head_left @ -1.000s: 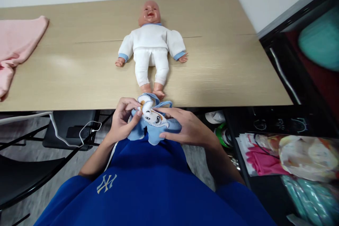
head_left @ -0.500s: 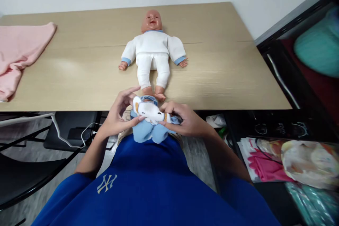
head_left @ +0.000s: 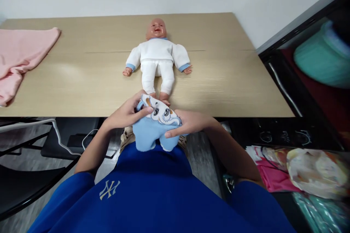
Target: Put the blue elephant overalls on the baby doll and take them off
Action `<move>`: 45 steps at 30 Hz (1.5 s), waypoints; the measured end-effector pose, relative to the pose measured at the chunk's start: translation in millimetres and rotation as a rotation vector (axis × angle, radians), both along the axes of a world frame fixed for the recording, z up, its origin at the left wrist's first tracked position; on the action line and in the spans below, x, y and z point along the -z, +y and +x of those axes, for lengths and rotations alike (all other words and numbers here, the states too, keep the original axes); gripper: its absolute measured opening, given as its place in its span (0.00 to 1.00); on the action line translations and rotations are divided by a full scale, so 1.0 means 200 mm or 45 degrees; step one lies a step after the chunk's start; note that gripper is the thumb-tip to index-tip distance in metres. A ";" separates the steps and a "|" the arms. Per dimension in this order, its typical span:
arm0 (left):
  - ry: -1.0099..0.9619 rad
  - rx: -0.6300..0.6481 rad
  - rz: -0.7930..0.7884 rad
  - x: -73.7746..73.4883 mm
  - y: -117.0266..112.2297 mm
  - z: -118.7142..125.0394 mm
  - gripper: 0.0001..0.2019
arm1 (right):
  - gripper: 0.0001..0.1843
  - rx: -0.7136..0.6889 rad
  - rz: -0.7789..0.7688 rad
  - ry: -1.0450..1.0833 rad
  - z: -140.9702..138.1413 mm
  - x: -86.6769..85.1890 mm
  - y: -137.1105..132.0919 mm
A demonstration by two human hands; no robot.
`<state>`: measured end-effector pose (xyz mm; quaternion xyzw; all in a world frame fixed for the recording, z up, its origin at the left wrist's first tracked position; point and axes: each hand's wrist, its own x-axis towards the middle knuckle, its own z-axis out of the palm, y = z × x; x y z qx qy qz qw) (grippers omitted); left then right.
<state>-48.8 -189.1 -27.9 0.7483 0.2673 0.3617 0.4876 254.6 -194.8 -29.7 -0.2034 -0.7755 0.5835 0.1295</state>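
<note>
Both my hands hold a small light blue baby cloth item (head_left: 149,134) close to my waist, just off the table's front edge. A white animal face with large eyes is embroidered on it, and two rounded lobes hang at its bottom. My left hand (head_left: 127,114) grips its left side, thumb on the face and fingers behind. On the right side, my right hand (head_left: 188,122) presses its thumb on the blue fabric, fingers hidden behind. Beyond the cloth, a baby doll (head_left: 157,51) lies on its back in a white top with blue cuffs and white trousers, its feet bare.
The tan table (head_left: 218,80) spans the front. A pink cloth (head_left: 24,54) lies at its left end. To the right are a teal rounded object (head_left: 319,58), a pink item (head_left: 273,176) and plastic-wrapped things. A black chair (head_left: 27,185) and white cable stand lower left.
The cloth item has been turned and spread in my hands, so the face's big eyes now show and it looks flatter. My right hand has shifted its hold.
</note>
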 end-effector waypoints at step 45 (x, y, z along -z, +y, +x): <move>-0.230 -0.037 -0.893 0.22 -0.16 -0.01 0.35 | 0.36 0.321 -0.430 0.415 -0.13 0.27 -0.04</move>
